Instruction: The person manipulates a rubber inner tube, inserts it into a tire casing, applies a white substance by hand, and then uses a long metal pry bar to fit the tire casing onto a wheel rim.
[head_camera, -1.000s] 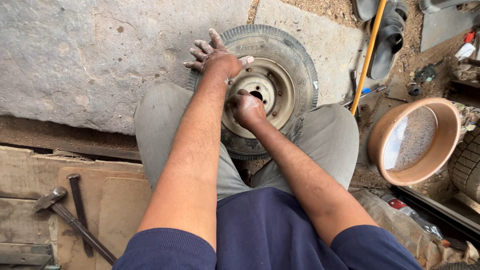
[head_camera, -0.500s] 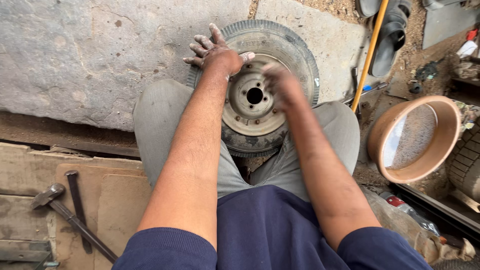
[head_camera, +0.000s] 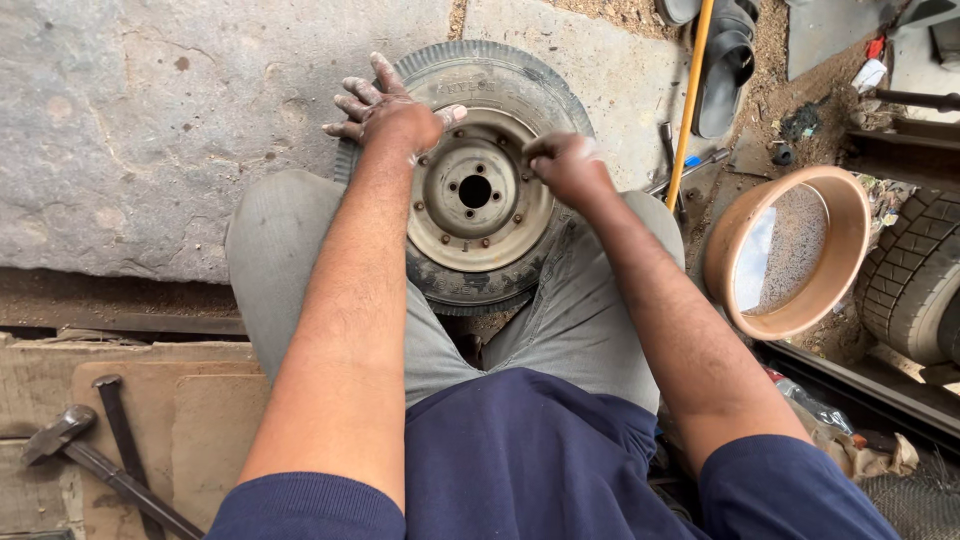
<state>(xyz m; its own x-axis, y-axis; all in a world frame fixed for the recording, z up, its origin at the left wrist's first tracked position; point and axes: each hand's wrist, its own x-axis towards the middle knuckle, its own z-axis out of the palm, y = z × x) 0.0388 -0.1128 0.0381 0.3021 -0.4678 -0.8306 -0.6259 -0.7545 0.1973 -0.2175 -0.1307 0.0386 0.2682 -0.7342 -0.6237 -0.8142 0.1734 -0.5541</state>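
A small wheel lay flat on the stone floor between the seated person's knees, its lower edge resting against the grey trousers. The black tyre was worn, with fine ribbed tread along its outer edge and dusty, scuffed sidewalls. The steel rim was dull, rust-stained and cream-grey, with a round centre hole ringed by smaller bolt holes and studs near its outer edge. The left hand, dusted white, lay open with fingers spread across the tyre's upper left side, the palm pressing at the rim's edge. The right hand was closed into a pinch at the rim's upper right edge; whatever it pinched was too small to identify. To the right stood a round tan sieve and a yellow-handled tool, near a second tyre. A hammer lay on cardboard at lower left.
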